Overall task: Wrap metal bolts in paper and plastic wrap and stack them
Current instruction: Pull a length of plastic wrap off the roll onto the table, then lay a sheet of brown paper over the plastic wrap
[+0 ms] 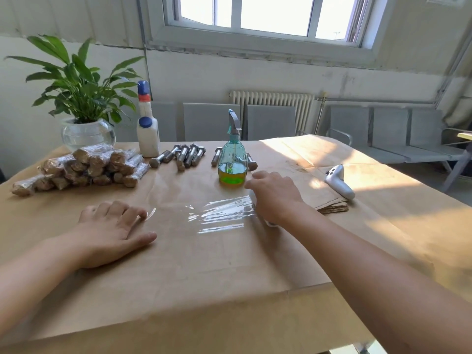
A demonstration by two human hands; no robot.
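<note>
A sheet of clear plastic wrap (pixel 219 213) lies stretched over the brown paper table cover between my hands. My left hand (pixel 112 231) lies flat, fingertips pressing the wrap's left edge. My right hand (pixel 275 195) curls over the roll of wrap (pixel 270 223), which it mostly hides. Several bare metal bolts (pixel 184 155) lie at the back middle, a few more behind the spray bottle. A pile of wrapped bolts (pixel 86 166) sits at the back left.
A teal spray bottle (pixel 233 159) with green liquid stands just beyond my right hand. A white bottle (pixel 147 129) and a potted plant (pixel 84 108) stand at the back left. A stack of brown paper sheets (pixel 316 185) with a white controller (pixel 339 181) lies right.
</note>
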